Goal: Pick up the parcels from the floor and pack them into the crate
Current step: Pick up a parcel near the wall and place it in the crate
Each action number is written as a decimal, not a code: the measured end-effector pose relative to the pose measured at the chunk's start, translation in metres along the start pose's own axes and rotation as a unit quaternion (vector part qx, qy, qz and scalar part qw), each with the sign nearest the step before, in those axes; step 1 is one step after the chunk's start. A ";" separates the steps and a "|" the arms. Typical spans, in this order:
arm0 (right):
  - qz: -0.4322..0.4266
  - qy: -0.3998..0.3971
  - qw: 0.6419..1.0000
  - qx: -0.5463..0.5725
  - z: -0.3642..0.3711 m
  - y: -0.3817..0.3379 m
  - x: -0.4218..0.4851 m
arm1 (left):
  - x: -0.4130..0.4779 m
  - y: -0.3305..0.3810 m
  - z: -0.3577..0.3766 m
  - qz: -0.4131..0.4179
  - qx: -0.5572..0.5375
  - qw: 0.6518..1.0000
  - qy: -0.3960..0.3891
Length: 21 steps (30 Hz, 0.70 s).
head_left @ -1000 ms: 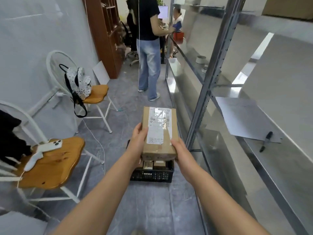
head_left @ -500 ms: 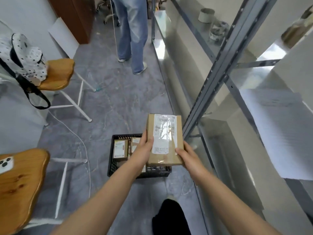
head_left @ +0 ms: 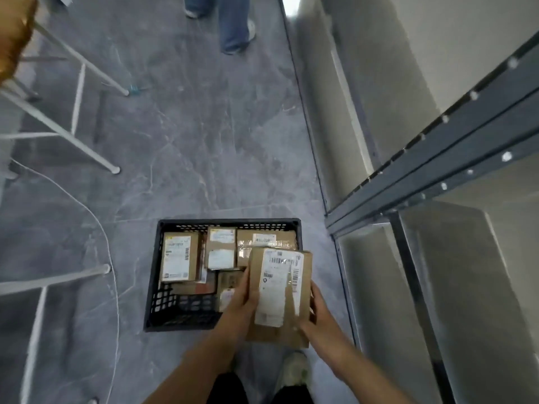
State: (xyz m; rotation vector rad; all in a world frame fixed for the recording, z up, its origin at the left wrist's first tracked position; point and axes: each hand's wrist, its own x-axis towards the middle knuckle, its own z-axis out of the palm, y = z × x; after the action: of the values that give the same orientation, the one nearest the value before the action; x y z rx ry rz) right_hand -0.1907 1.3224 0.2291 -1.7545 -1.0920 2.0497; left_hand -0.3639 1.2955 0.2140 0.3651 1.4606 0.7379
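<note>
Parcel: brown carton, label face up, held clear of the floor above the near right corner of the crate, overlapping its right wall.

Left hand: grips the parcel's left long edge, thumb against that edge, forearm reaching in from below.

Right hand: holds the right long edge near its near corner, fingers curled beneath.

Crate: black, standing on the floor beside the metal shelving, with several labelled packed parcels lying flat inside.
</note>
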 end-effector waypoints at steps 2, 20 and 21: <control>0.023 -0.002 1.000 0.004 0.004 0.024 0.032 | 0.025 -0.018 -0.006 -0.014 -0.008 1.000 0.010; 0.081 0.002 0.996 -0.046 0.025 0.121 0.160 | 0.144 -0.122 -0.030 -0.062 0.030 0.998 0.004; 0.086 0.008 0.994 -0.063 0.026 0.123 0.163 | 0.145 -0.126 -0.030 -0.064 0.032 0.997 0.004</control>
State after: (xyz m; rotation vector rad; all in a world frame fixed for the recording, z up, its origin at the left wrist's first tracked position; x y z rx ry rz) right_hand -0.2212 1.3258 0.0260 -1.9854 -1.1247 2.1016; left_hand -0.3723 1.2913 0.0198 0.3143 1.5033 0.5924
